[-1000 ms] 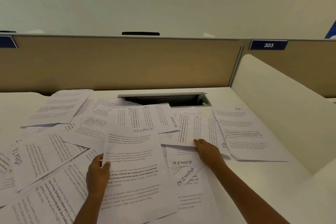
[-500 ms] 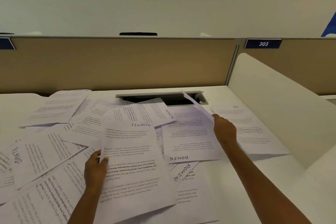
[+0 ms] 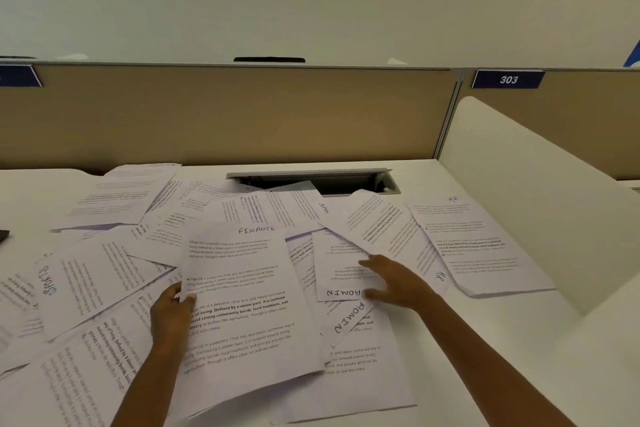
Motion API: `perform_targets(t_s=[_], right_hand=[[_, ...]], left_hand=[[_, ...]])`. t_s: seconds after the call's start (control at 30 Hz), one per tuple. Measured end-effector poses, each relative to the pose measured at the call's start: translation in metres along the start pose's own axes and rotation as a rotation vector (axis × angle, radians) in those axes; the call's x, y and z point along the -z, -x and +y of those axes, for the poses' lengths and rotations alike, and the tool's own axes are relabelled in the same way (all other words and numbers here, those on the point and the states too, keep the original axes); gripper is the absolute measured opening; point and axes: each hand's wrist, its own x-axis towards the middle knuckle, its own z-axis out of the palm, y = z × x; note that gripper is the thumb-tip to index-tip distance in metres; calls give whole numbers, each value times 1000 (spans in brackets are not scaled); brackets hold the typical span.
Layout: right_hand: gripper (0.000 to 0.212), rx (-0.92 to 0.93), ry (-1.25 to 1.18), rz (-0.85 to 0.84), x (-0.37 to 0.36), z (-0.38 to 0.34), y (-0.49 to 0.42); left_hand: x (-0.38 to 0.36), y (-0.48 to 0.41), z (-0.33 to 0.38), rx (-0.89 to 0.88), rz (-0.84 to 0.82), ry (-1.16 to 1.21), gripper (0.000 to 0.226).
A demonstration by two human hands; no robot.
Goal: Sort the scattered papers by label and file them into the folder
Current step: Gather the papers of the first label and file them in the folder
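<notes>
Printed sheets with handwritten labels lie scattered over the white desk (image 3: pixel 485 357). My left hand (image 3: pixel 171 317) grips the left edge of the sheet marked FINANCE (image 3: pixel 242 288), thumb on top. My right hand (image 3: pixel 394 282) rests with spread fingers on the right edge of an upside-down ADMIN sheet (image 3: pixel 341 267). A second ADMIN sheet (image 3: pixel 349 321) lies under it, turned sideways. To the right, a loose HR sheet (image 3: pixel 391 236) lies slanted against an HR pile (image 3: pixel 478 246). A SPORTS sheet (image 3: pixel 79 281) sits at the left. No folder is in view.
A grey cable slot (image 3: pixel 346 180) is open at the back of the desk, with paper corners hanging over it. A tan partition (image 3: pixel 225 114) closes the back and a white side divider (image 3: pixel 536 201) the right. Something dark (image 3: pixel 2 236) shows at the left edge.
My right hand lifted the HR sheet off the ADMIN sheet, laid it down to the right by the HR pile, then came back onto the ADMIN sheet. My left hand kept hold of the FINANCE sheet.
</notes>
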Motion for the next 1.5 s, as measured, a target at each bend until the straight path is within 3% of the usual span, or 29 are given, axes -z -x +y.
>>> perform_targets(t_s=[0.07, 0.23, 0.37, 0.47, 0.6, 0.7, 0.87, 1.1, 1.37, 1.5], right_hand=[[88, 4, 34, -82, -3, 3, 3], [54, 41, 206, -8, -2, 4, 9], [53, -50, 326, 85, -5, 0, 14], [48, -69, 212, 152, -9, -10, 19], [70, 40, -3, 61, -27, -51, 29], [90, -13, 72, -51, -42, -77, 26], [62, -59, 130, 62, -43, -87, 14], [84, -172, 79, -76, -50, -108, 8], [51, -181, 169, 96, -37, -123, 1], [40, -253, 169, 264, -7, -115, -4]], left_hand=[[3, 0, -1, 15, 3, -1, 38], [9, -2, -2, 47, 14, 23, 37], [16, 0, -4, 76, 18, 78, 40], [26, 2, -4, 82, 45, 145, 42], [43, -2, -10, 71, 88, 140, 44], [50, -2, -12, 59, 103, 102, 43], [61, -4, -8, 45, 85, 29, 38], [79, -12, -11, 51, 74, 37, 38], [83, -24, -3, 46, 15, 20, 35], [83, -31, -1, 50, -28, 41, 36]])
